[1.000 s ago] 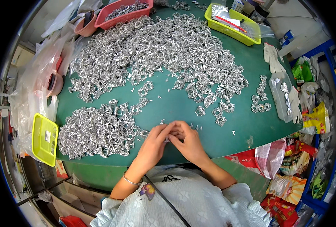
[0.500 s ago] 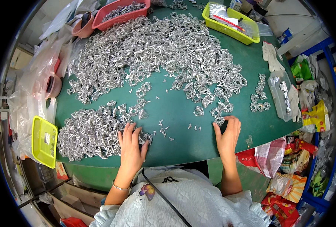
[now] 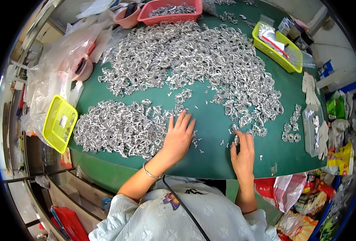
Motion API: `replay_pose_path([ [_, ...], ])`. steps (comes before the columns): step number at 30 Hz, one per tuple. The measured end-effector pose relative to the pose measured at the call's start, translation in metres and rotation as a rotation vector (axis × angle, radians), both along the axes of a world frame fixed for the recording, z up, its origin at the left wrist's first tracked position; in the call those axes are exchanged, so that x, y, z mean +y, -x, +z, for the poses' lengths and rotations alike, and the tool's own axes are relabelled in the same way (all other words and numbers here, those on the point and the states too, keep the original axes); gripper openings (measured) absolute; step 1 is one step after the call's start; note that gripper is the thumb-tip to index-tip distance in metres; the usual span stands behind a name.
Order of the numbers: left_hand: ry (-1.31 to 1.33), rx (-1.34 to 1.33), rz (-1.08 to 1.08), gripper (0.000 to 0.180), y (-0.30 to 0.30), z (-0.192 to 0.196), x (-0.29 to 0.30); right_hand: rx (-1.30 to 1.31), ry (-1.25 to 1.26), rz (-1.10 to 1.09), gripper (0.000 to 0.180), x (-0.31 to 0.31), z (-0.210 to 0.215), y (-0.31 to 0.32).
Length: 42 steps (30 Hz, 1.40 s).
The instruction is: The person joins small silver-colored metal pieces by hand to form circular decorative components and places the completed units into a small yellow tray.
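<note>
My left hand [image 3: 178,138] lies flat with fingers spread on the green table [image 3: 210,160], at the right edge of a near pile of small silver metal parts [image 3: 117,126]. My right hand [image 3: 243,152] rests palm down, its fingertips touching a few silver parts [image 3: 236,134] at the lower edge of the large heap [image 3: 194,56]. Whether it pinches one I cannot tell. Several tiny loose bits [image 3: 198,142] lie between the two hands.
A yellow tray [image 3: 59,122] hangs at the left edge, another yellow bin [image 3: 276,46] at the back right, a red basket [image 3: 172,10] at the back. Clear plastic bags [image 3: 57,68] crowd the left. White gloves [image 3: 310,90] and a clear box [image 3: 314,128] sit right.
A second ago both hands were joined at the table's near edge. They then parted; the left went to the near pile, the right to the big heap's edge.
</note>
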<state>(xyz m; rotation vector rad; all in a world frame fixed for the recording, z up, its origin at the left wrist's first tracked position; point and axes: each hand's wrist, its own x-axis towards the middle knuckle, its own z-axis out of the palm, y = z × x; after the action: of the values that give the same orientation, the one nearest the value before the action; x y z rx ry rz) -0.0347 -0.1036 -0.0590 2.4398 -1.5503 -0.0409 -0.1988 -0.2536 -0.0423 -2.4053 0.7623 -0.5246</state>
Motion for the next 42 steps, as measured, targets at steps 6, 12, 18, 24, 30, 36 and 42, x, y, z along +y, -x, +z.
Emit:
replay_pose_path([
  [6, 0.022, 0.068, 0.080, 0.036, 0.004, 0.004, 0.031, 0.102, 0.174, 0.033, 0.042, 0.002, 0.020, -0.012],
  [12, 0.217, 0.180, 0.047, 0.035, 0.009, -0.005, 0.051, -0.045, -0.004, 0.431, 0.039, -0.013, 0.023, -0.075],
  [18, 0.135, 0.034, 0.198, 0.044, 0.010, 0.011, 0.031, -0.088, 0.125, 0.518, 0.041, -0.023, -0.018, -0.172],
  [24, -0.011, -0.038, 0.275, 0.050, 0.003, -0.004, 0.037, 0.059, -0.069, 0.670, 0.034, -0.014, -0.016, -0.180],
  [30, 0.036, -0.040, 0.274, 0.048, 0.003, -0.003, 0.036, 0.005, -0.027, 0.582, 0.014, -0.016, -0.028, -0.175],
  [36, 0.084, 0.027, 0.265, 0.043, 0.002, 0.004, 0.041, -0.001, 0.225, 0.492, 0.009, -0.018, -0.018, -0.159],
  [42, 0.187, 0.030, 0.283, 0.040, -0.013, 0.017, 0.026, 0.032, 0.090, 0.453, 0.006, -0.023, -0.017, -0.152],
])
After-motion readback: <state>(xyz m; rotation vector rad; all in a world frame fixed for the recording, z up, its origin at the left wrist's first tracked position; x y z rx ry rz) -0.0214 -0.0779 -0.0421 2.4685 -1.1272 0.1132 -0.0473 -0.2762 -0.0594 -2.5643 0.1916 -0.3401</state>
